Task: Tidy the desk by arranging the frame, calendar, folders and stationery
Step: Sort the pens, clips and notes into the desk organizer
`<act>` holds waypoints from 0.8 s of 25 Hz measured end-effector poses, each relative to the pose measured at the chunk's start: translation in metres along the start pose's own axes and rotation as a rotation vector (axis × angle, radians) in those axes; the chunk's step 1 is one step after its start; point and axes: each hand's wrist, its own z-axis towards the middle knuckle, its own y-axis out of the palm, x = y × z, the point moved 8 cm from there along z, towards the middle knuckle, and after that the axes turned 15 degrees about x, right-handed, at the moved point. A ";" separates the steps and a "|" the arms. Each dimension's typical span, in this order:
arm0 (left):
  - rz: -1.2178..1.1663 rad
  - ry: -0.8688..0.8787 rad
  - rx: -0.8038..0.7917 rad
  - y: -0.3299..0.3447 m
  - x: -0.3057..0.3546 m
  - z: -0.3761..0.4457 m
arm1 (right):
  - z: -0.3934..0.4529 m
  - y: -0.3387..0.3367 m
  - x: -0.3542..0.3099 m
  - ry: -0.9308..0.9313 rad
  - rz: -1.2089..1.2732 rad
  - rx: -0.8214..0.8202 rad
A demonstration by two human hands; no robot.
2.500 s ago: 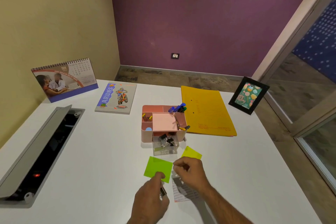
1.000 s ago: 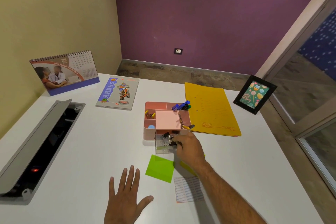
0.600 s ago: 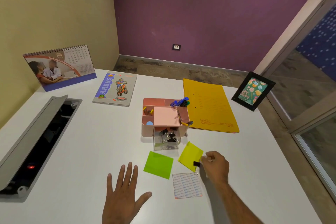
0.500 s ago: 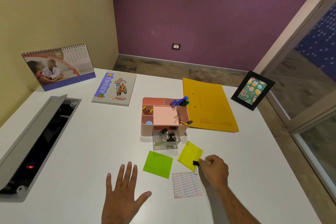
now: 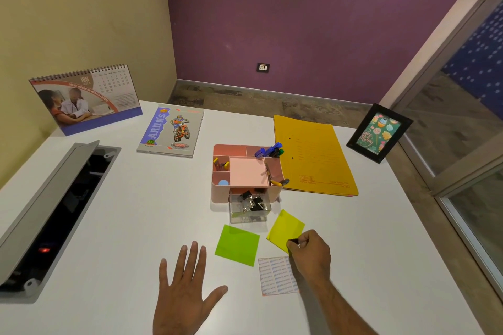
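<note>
Nearby, right hand (image 5: 311, 251) pinches a black clip (image 5: 293, 241) at the yellow note's (image 5: 285, 228) near edge; left hand (image 5: 183, 289) lies spread flat.

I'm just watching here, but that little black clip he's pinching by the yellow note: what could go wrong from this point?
Two things, probably. The right hand pinches a black clip at the edge of the yellow note; loose paper might slide or crumple, since the left hand lies flat on the desk, not on the note. Also, the clear drawer of clips sticks out of the pink organizer close by, so a stray wrist could knock it.
</note>
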 end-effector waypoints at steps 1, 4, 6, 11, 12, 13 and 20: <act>-0.001 0.000 -0.001 0.000 0.000 0.000 | -0.002 0.000 -0.002 0.000 0.025 -0.002; 0.001 -0.002 0.001 0.000 0.000 0.000 | -0.007 -0.002 -0.011 0.013 0.115 -0.001; 0.001 -0.002 0.008 -0.001 0.000 0.000 | -0.006 -0.009 -0.023 0.038 0.246 0.040; -0.005 -0.002 0.018 -0.001 0.001 0.000 | 0.000 -0.025 -0.084 -0.140 0.433 0.101; -0.007 -0.001 0.023 -0.002 0.002 0.000 | -0.001 -0.024 -0.100 -0.233 0.405 0.087; -0.009 -0.002 0.026 -0.002 0.002 0.001 | -0.003 -0.021 -0.116 -0.328 0.356 0.058; -0.005 -0.010 0.032 -0.005 0.001 0.003 | -0.011 0.016 -0.171 -0.706 -0.120 -0.080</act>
